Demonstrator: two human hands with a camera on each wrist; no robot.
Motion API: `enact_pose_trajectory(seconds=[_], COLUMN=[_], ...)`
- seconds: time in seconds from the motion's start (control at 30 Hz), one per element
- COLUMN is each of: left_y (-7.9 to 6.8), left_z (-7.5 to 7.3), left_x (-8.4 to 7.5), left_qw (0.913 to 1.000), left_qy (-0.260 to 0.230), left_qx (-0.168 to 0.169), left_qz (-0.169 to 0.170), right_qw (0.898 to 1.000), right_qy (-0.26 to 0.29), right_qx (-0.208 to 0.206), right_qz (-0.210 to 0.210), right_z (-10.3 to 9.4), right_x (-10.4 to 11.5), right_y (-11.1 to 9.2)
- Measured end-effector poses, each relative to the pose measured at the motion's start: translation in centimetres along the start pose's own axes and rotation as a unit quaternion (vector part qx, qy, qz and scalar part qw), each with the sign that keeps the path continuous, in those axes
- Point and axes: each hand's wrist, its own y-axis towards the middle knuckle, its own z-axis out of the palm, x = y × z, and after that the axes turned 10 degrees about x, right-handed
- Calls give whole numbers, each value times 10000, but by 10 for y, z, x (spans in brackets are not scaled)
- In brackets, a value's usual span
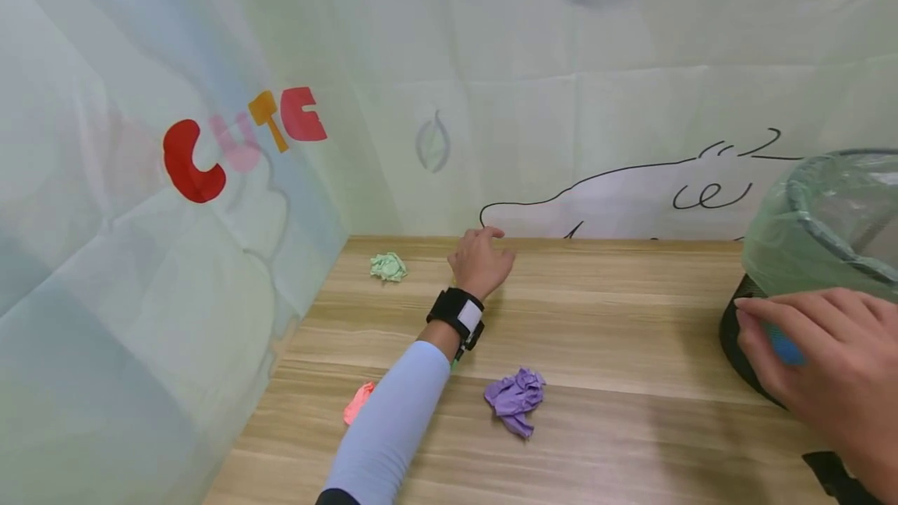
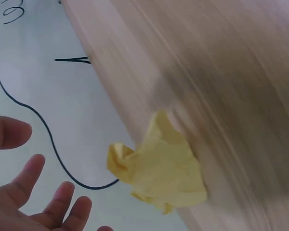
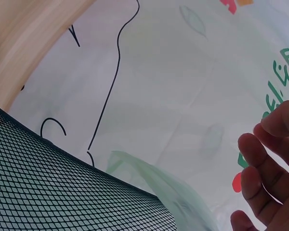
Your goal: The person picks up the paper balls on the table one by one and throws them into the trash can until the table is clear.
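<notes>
1. crumpled yellow paper (image 2: 166, 168), creased and pointy-cornered, lies on the counter (image 1: 610, 318) near the left hand (image 1: 482, 262);
2. left fingers spread, empty;
3. right hand (image 1: 835, 357) beside the bin (image 3: 62, 183), fingers loosely curled, empty.

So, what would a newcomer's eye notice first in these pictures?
Probably the colourful word "CUTE" on the pale sheet at the left of the head view, and the purple crumpled paper on the wooden tabletop. Next, at the right, the mesh bin with its pale green bag, partly behind the right hand. The left wrist view features yellow crumpled paper near the left hand.
</notes>
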Motion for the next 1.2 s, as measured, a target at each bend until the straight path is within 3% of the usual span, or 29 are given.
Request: enact_pose_trajectory(seconds=[0.17,0.37,0.63,0.77,1.0,1.2], left_y=[2,4,8,6,3,1], left_z=[2,5,11,14,21,25], left_x=[14,23,29,35,48,57], left_qw=[9989,9983,9933,9889,9844,9825], left_qy=[302,325,722,854,1106,1492], left_qx=[257,364,768,1068,1271,1110], left_qz=[-260,-309,-473,-588,-507,-70], right_qw=[9996,9990,9996,9989,9951,9940], right_qy=[61,78,222,296,290,405], right_qx=[231,353,164,360,932,967], right_qz=[175,258,-25,-59,-120,-298], right_z=[-1,-1,5,7,11,19], right_x=[6,9,13,16,20,23], right_y=[0,0,-3,-6,-10,-13])
